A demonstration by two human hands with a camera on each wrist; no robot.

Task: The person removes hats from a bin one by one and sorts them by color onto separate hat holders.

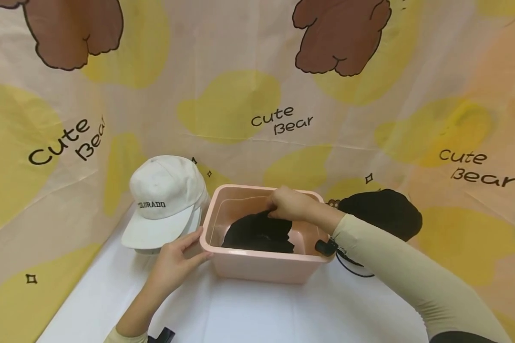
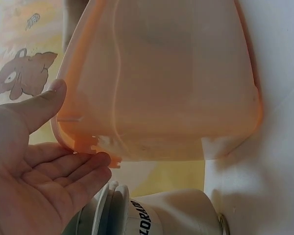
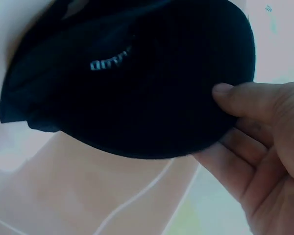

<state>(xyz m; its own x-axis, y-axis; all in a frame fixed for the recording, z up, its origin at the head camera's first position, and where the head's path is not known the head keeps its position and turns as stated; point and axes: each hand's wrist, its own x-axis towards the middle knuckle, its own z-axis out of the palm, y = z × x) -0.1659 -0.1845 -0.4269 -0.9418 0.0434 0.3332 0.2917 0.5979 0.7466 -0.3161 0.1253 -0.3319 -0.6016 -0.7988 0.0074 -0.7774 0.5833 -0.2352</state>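
Note:
My right hand (image 1: 293,205) is inside the pink plastic bin (image 1: 263,269) and pinches the brim of a black cap (image 1: 257,233). In the right wrist view the thumb lies on one face of the cap's brim (image 3: 186,107), fingers under the other; small light lettering shows inside the cap. The cap sits within the bin's walls, its crown edge toward the front right. At the bin's front left corner, my left hand (image 1: 173,267) touches the rim with thumb and fingers spread around the corner. The left wrist view shows its palm (image 2: 29,196) and its nearly straight fingers.
White caps (image 1: 165,190) are stacked left of the bin, the front one lettered COLORADO. Another black cap (image 1: 382,212) lies to the right, partly behind my right forearm. A white cloth (image 1: 244,309) covers the table, and a patterned cloth (image 1: 240,157) hangs behind.

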